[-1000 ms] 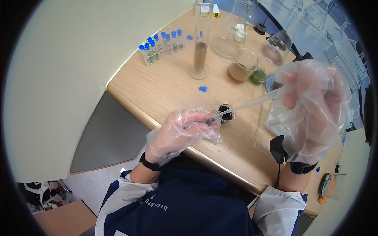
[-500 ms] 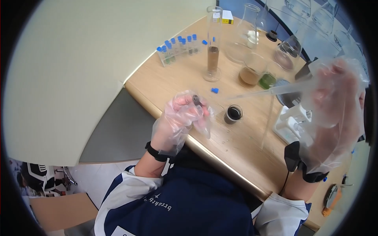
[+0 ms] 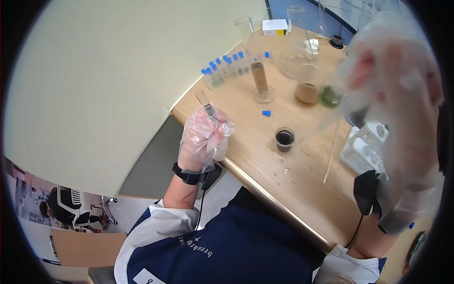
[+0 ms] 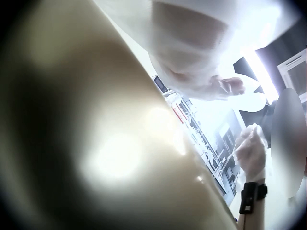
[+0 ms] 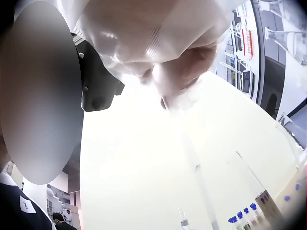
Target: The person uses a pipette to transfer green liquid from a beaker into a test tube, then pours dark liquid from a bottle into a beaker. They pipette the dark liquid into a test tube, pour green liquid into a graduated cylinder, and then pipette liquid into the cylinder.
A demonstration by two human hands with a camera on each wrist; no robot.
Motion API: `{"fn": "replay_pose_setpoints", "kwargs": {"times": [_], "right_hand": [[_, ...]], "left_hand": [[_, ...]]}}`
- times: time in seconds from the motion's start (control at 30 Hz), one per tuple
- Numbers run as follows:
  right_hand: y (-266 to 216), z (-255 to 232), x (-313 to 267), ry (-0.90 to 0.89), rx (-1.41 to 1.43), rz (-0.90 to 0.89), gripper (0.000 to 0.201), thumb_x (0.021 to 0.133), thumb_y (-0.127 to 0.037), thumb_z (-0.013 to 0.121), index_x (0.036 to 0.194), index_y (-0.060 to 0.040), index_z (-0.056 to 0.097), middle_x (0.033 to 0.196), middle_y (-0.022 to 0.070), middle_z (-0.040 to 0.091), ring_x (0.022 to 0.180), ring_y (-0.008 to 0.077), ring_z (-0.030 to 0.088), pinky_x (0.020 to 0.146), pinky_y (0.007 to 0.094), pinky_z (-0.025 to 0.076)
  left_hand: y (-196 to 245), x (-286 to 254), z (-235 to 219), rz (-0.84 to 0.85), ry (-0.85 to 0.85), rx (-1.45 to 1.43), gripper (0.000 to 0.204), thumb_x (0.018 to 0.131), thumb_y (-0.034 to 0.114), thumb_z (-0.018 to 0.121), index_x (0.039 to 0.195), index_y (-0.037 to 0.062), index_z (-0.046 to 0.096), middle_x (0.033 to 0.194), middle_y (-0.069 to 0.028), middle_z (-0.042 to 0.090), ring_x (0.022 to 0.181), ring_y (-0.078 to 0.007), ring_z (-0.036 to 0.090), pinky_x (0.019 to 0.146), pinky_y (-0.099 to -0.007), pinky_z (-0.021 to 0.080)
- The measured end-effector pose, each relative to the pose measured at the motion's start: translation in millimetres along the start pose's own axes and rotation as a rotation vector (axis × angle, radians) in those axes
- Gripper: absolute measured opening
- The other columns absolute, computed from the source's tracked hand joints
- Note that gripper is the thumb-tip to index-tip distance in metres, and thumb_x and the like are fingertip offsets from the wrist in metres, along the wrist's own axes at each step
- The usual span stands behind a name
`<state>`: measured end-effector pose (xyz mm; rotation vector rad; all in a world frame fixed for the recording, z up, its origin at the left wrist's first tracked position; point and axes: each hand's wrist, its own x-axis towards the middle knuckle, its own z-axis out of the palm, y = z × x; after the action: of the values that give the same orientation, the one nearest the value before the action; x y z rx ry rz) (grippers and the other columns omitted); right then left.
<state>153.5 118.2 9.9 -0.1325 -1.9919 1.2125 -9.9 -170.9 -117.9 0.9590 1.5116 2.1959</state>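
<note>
My gloved left hand [image 3: 205, 137] grips a small glass vial [image 3: 202, 98] with dark contents low in it, close to the table's left edge. The vial is uncapped and leans a little. Up at the right, my gloved right hand [image 3: 392, 80] holds a translucent plastic dropper [image 5: 197, 167], which points down toward the vial in the right wrist view. The dropper is blurred in the head view. Between the hands stands a small glass beaker [image 3: 284, 140] of black liquid. A blue cap [image 3: 266, 113] lies behind the beaker.
A rack of blue-capped vials [image 3: 222, 75] stands at the back left beside a measuring cylinder [image 3: 259, 78] of brown liquid. Beakers of brown liquid [image 3: 306, 95] and green liquid [image 3: 330, 97] stand farther right. A white rack [image 3: 354, 154] and a thin rod [image 3: 329, 158] are near my right arm.
The dropper tip was in the vial's mouth and has come out. My left hand has moved left, away from the beaker, turning the vial more upright. My right hand has risen to the right with the dropper.
</note>
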Motion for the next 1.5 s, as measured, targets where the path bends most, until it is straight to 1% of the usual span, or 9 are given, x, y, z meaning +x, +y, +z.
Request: {"fn": "replay_pose_setpoints", "kwargs": {"times": [0.1,0.2,0.37,0.67,0.83,1.03,1.23,1.33,1.5], "right_hand": [[-29.1,52.4,-26.8,0.030,0.201,-0.170,0.027,0.090,-0.020,0.055,0.108,-0.0001,0.056,0.089,0.0089,0.064,0.067,0.0129,0.060,0.061,0.0255,0.048],[-46.5,70.7,-29.4,-0.153,-0.126,-0.228,0.020,0.088,-0.012,0.054,0.102,0.0019,0.059,0.092,0.0138,0.062,0.075,0.0185,0.062,0.072,0.0299,0.050],[-37.8,101.8,-30.1,-0.359,0.094,-0.331,0.021,0.087,-0.011,0.049,0.099,0.0025,0.057,0.089,0.0138,0.061,0.079,0.0244,0.059,0.072,0.0315,0.047],[-34.6,98.1,-21.5,-0.611,-0.063,-0.052,0.026,0.079,-0.019,0.060,0.094,0.0018,0.060,0.076,0.0156,0.062,0.068,0.0232,0.059,0.066,0.0317,0.047],[-22.8,101.7,-26.7,-0.470,-0.083,-0.178,0.025,0.075,-0.020,0.064,0.088,0.0019,0.063,0.071,0.0146,0.061,0.064,0.0207,0.058,0.062,0.0303,0.046],[-23.4,115.3,-28.2,-0.525,-0.192,0.048,0.024,0.073,-0.019,0.065,0.083,0.0022,0.065,0.071,0.0146,0.059,0.065,0.0226,0.058,0.062,0.0308,0.045],[-3.2,127.0,-43.1,-0.322,-0.087,-0.009,0.020,0.075,-0.016,0.064,0.082,0.0031,0.062,0.070,0.0160,0.057,0.063,0.0257,0.056,0.061,0.0327,0.045],[7.7,131.3,-45.0,-0.239,-0.045,-0.047,0.019,0.075,-0.014,0.064,0.081,0.0035,0.061,0.069,0.0167,0.056,0.062,0.0273,0.054,0.061,0.0337,0.045],[-1.6,126.7,-41.5,-0.289,-0.065,-0.098,0.017,0.078,-0.013,0.063,0.080,0.0031,0.060,0.069,0.0166,0.055,0.061,0.0277,0.052,0.061,0.0338,0.044]], "left_hand": [[-4.0,4.2,-6.9,-0.033,-0.137,-0.093,0.022,0.078,-0.002,0.066,0.096,0.0058,0.056,0.086,-0.0038,0.057,0.075,-0.0104,0.055,0.067,-0.0248,0.047],[-0.3,-2.8,17.1,0.004,-0.062,-0.019,0.024,0.077,0.005,0.069,0.098,0.0057,0.056,0.088,-0.0062,0.058,0.074,-0.0138,0.057,0.066,-0.0274,0.048],[-6.9,-7.2,24.9,-0.099,-0.036,-0.163,0.041,0.074,0.021,0.076,0.104,0.0022,0.057,0.095,-0.0114,0.061,0.075,-0.0216,0.061,0.066,-0.0318,0.051],[17.7,-5.2,46.4,-0.286,-0.175,-0.274,0.038,0.074,0.011,0.073,0.107,-0.0009,0.058,0.089,-0.0088,0.063,0.075,-0.0160,0.061,0.066,-0.0264,0.049],[35.9,2.7,54.3,-0.377,0.025,-0.009,0.027,0.075,0.000,0.069,0.101,0.0002,0.060,0.088,-0.0054,0.062,0.073,-0.0098,0.058,0.063,-0.0222,0.046],[47.7,5.1,33.2,-0.028,-0.042,0.424,0.030,0.075,0.005,0.073,0.101,-0.0022,0.060,0.088,-0.0036,0.062,0.070,-0.0080,0.058,0.062,-0.0214,0.047],[57.9,12.4,41.9,-0.073,-0.037,0.384,0.032,0.075,0.001,0.073,0.102,-0.0056,0.057,0.096,-0.0098,0.064,0.086,-0.0153,0.063,0.074,-0.0286,0.053],[65.0,21.8,39.9,0.017,-0.211,0.484,0.019,0.085,0.008,0.065,0.102,-0.0008,0.060,0.081,-0.0035,0.065,0.070,-0.0082,0.061,0.064,-0.0226,0.049],[64.9,32.5,35.1,0.105,-0.272,0.589,0.018,0.084,0.005,0.063,0.102,0.0007,0.063,0.080,-0.0036,0.066,0.074,-0.0090,0.062,0.066,-0.0231,0.049]]}}
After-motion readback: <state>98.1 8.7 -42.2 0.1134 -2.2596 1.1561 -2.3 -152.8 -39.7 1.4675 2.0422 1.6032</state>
